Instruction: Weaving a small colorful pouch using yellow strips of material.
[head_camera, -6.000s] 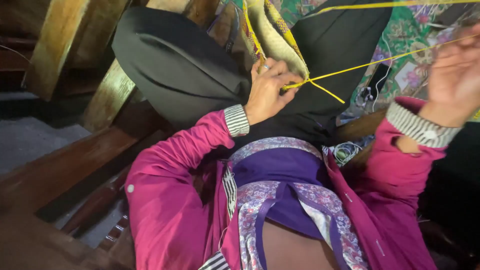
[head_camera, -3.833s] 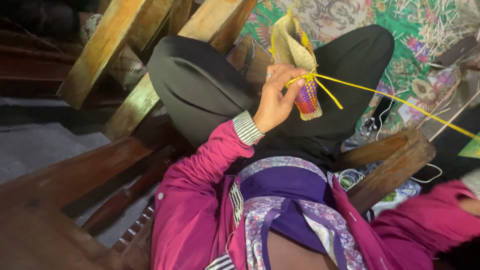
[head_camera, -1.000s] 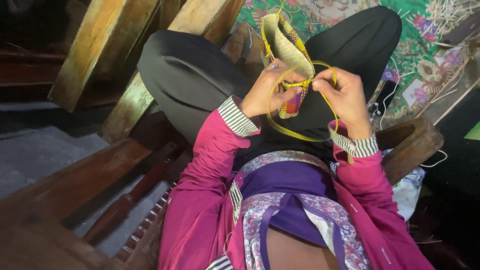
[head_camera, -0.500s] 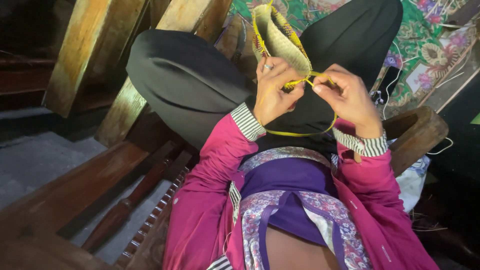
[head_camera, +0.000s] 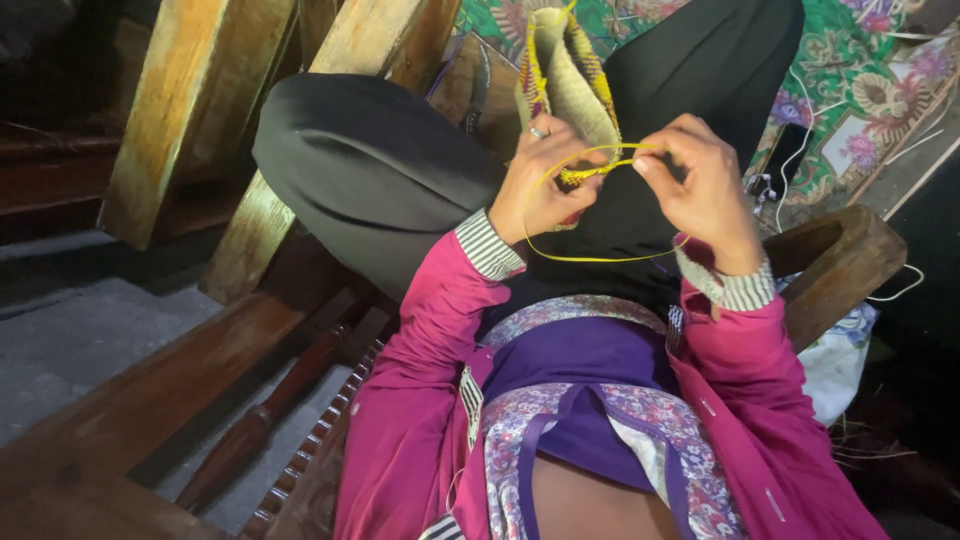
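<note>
A half-woven straw basket piece, beige with yellow and purple-red strands along its edge, stands upright over my crossed legs in black trousers. My left hand, a ring on one finger, grips the lower edge of the woven piece. My right hand pinches a yellow plastic strand right beside that edge. The strand loops down below both hands and back up to the weave. Both arms are in pink sleeves with striped cuffs.
I sit on a dark wooden bench with a carved armrest at the right and rails at the left. Wooden beams rise at the upper left. A green floral cloth with white cords and loose straw lies beyond my legs.
The long taut strand pulled out to the right earlier is now a short slack loop. My right hand came back to the weave beside my left hand, and both have shifted slightly upward.
</note>
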